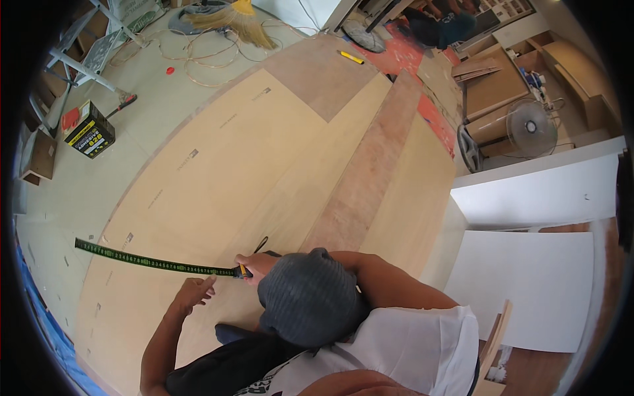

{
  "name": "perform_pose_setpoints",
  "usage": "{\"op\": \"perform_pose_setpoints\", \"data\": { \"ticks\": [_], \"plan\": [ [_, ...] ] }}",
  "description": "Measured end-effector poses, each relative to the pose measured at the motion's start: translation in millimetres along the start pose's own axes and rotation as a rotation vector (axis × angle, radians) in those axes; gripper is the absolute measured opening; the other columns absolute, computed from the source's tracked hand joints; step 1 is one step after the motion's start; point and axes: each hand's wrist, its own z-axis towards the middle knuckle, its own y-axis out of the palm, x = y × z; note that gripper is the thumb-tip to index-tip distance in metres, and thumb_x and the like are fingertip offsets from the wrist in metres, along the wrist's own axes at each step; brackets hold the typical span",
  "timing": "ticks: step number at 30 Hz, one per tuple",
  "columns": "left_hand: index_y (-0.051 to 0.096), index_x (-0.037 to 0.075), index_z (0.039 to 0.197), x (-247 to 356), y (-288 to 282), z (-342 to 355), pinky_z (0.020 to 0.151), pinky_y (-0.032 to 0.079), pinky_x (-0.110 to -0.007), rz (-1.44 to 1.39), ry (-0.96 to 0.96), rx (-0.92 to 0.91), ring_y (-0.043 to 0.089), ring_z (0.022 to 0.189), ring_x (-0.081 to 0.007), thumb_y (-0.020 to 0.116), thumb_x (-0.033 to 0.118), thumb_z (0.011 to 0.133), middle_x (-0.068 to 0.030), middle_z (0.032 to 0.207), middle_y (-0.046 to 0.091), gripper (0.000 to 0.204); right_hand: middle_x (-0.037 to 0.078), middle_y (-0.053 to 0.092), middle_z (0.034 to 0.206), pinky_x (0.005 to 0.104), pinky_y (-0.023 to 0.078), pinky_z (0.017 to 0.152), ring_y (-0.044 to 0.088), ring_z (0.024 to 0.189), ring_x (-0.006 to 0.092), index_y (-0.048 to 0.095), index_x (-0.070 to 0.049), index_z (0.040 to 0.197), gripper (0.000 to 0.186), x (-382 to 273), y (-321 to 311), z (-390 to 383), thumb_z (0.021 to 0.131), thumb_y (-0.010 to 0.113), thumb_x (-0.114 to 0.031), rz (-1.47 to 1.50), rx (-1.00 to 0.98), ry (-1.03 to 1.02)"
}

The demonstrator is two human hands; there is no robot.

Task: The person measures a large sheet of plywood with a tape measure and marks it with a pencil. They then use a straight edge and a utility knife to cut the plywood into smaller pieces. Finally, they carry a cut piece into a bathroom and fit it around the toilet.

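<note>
My right hand (257, 265) is closed on a tape measure (242, 271), its black-and-green blade (145, 262) drawn out leftward across the pale plywood sheet (178, 185). Just below the blade, my left hand (197, 291) has its fingers apart and bent, its fingertips close to the blade's lower edge. A grey knit cap (307, 297) and a white shirt fill the lower middle, hiding part of the right arm. A long pinkish wooden strip (358, 178) lies lengthwise on the sheet, and a yellow cutter (351, 57) lies near its far end.
At left stand a yellow-and-black can (89, 129) and a stepladder (82, 59); a broom (244, 23) and loose hose lie behind. At right are a standing fan (531, 127), cabinet pieces (574, 79) and a white panel (522, 284). Another person (442, 26) crouches at the back right.
</note>
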Motion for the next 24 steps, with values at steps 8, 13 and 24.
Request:
{"op": "perform_pose_setpoints", "data": {
  "ticks": [8,13,24],
  "plan": [
    [0.057,-0.003,0.113,2.5,-0.2,-4.9,0.070,0.052,-0.034,-0.499,0.258,0.138,0.065,0.083,-0.0214,0.055,0.044,0.093,-0.0125,0.101,0.062,0.051,0.014,0.058,0.076,0.0392,0.045,0.064,0.061,0.071,0.0291,0.042,-0.004,0.106,0.038,-17.4,-18.7,-3.7,0.079,0.068,-0.010,0.088,-0.110,0.024],
    [0.060,-0.002,0.109,22.2,3.2,-9.0,0.070,0.052,-0.031,-0.481,0.288,0.096,0.065,0.087,-0.0195,0.052,0.039,0.096,-0.0121,0.099,0.064,0.043,0.015,0.059,0.082,0.0390,0.047,0.070,0.062,0.079,0.0287,0.047,-0.005,0.107,0.034,1.4,-11.4,-7.6,0.087,0.065,-0.027,0.299,0.143,-0.056],
    [0.063,0.003,0.107,-0.7,-0.8,-6.8,0.071,0.053,-0.033,-0.333,0.313,0.140,0.063,0.090,-0.0173,0.048,0.037,0.098,-0.0082,0.101,0.065,0.038,0.005,0.055,0.068,0.0419,0.043,0.071,0.059,0.072,0.0275,0.050,-0.013,0.081,0.014,-194.5,-248.5,40.9,0.074,0.063,-0.010,-0.416,0.686,-0.657]
  ]
}}
